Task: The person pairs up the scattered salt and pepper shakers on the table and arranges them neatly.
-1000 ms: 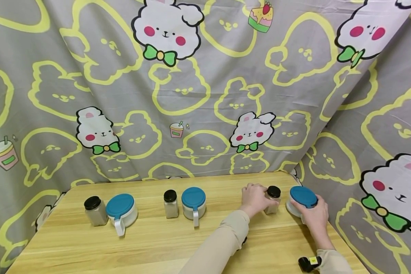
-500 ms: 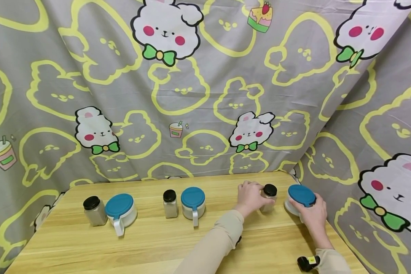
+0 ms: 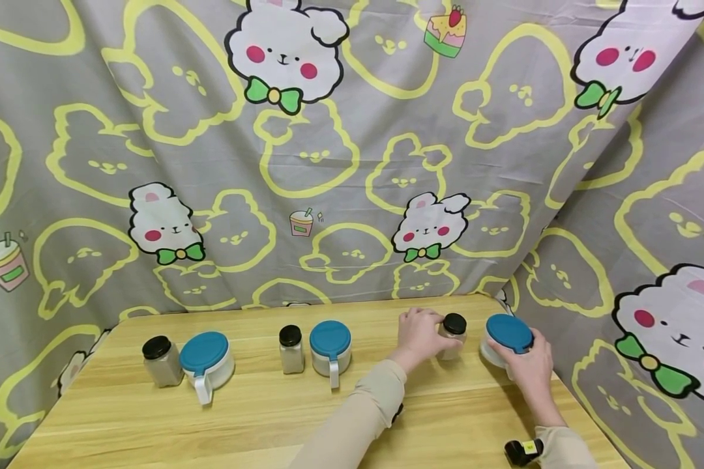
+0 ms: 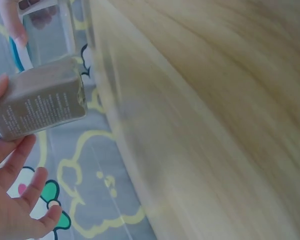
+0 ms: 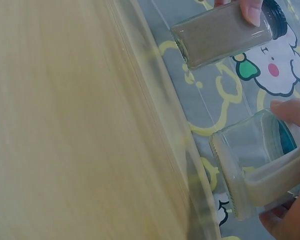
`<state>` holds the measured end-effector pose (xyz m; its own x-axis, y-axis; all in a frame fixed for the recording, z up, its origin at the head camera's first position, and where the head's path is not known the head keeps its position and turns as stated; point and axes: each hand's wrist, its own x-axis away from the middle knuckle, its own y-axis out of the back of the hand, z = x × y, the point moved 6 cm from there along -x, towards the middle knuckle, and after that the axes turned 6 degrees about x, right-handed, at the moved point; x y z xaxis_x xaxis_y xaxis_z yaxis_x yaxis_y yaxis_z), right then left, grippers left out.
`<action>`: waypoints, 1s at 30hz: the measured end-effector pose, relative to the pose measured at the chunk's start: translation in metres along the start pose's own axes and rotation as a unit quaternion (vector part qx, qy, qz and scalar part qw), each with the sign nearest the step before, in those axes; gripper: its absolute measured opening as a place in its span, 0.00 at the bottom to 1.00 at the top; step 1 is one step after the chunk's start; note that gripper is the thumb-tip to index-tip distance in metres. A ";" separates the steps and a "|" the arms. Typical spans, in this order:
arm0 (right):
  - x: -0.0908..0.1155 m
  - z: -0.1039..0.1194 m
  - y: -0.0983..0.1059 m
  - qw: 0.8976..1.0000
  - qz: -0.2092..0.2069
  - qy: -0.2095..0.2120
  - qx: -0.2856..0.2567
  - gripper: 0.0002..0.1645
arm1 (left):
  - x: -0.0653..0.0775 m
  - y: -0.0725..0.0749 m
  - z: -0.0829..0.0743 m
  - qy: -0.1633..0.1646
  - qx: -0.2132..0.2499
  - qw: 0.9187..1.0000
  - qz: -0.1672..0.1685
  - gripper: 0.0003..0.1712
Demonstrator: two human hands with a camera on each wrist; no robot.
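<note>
My left hand (image 3: 418, 335) grips a square spice jar (image 4: 42, 102) between thumb and fingers; it has a black lid and grey-brown contents, with small printed text on one side. To its right, my right hand (image 3: 530, 368) holds a clear glass seasoning pot (image 5: 242, 150) with a blue lid (image 3: 507, 332) and a white handle (image 5: 280, 175). Thumb and fingers reach around the pot near its lid. Both vessels are upright, side by side with a gap between them, their bases close over the wooden table (image 3: 258, 423).
Left of my hands stand a black-lidded jar (image 3: 292, 352) and a blue-lidded pot (image 3: 331, 348). Another such pair, a jar (image 3: 163, 363) and a pot (image 3: 206, 361), stands at the far left. A patterned grey curtain (image 3: 352, 195) hangs behind the table and along its right side.
Both hands have shifted a little to the left together, carrying the spice jar and the seasoning pot. The jars and pots on the left have stayed in place.
</note>
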<state>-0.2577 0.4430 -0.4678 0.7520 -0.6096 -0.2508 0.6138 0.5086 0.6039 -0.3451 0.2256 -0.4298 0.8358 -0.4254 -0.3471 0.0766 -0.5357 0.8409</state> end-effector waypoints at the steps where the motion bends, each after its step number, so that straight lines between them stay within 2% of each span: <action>1: 0.000 0.000 0.000 1.000 -0.002 0.000 0.003 0.59 | 0.001 0.001 0.001 0.000 0.001 1.000 0.001 0.36; 6: 0.004 0.002 -0.004 1.000 0.000 0.004 -0.001 0.58 | 0.003 0.005 0.006 0.001 0.025 1.000 -0.002 0.36; 14: 0.007 0.013 -0.013 1.000 -0.002 0.031 -0.005 0.55 | 0.004 0.012 0.014 0.001 0.034 0.999 -0.013 0.36; 21: 0.009 0.015 -0.019 0.999 0.010 0.035 0.006 0.60 | 0.005 0.017 0.019 0.004 0.043 0.999 -0.013 0.36; 30: 0.012 0.025 -0.025 0.999 0.003 0.046 -0.016 0.54 | 0.007 0.023 0.026 0.009 0.049 0.999 -0.018 0.37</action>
<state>-0.2705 0.4076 -0.4667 0.7732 -0.5493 -0.3169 0.6161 0.5323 0.5806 -0.3516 0.1913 -0.4243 0.8428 -0.3928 -0.3680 0.0531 -0.6197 0.7830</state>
